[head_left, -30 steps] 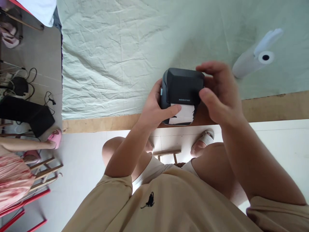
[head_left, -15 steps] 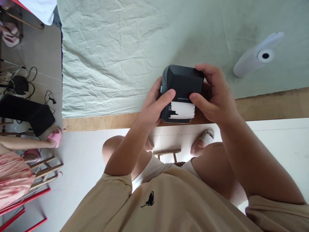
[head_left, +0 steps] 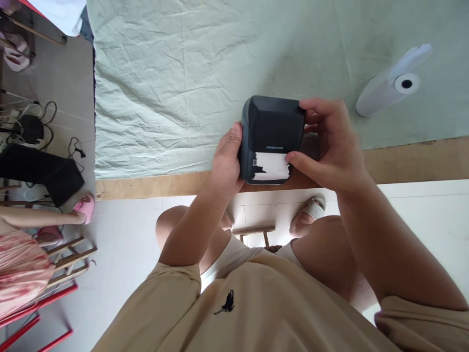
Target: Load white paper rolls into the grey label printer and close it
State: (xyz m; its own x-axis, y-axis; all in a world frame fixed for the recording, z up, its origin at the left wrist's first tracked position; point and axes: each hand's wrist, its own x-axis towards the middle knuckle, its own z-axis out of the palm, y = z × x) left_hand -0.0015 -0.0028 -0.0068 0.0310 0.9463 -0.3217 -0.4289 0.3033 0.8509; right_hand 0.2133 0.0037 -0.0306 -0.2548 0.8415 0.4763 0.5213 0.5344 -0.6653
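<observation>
Black device [head_left: 276, 122] w/ NIIMBOT lettering is at near edge of table, over the wood strip [head_left: 154, 187] & partly over green cloth [head_left: 164, 88]; can't tell if it rests on table; white paper [head_left: 273, 167], ragged L end, lies across device's front panel; L hand [head_left: 227, 159] is against device's L side, fingers partly hidden, so can't tell if it's clamped; R hand [head_left: 335, 144] is clamped on device's R side, thumb at paper's R end, index on far R corner; white roll [head_left: 377, 95] w/ dark-centred end is on cloth, R of device; well L of device, on floor, are a dark slab [head_left: 40, 168], wooden stool [head_left: 71, 256] & another person's pink slipper [head_left: 85, 209].
</observation>
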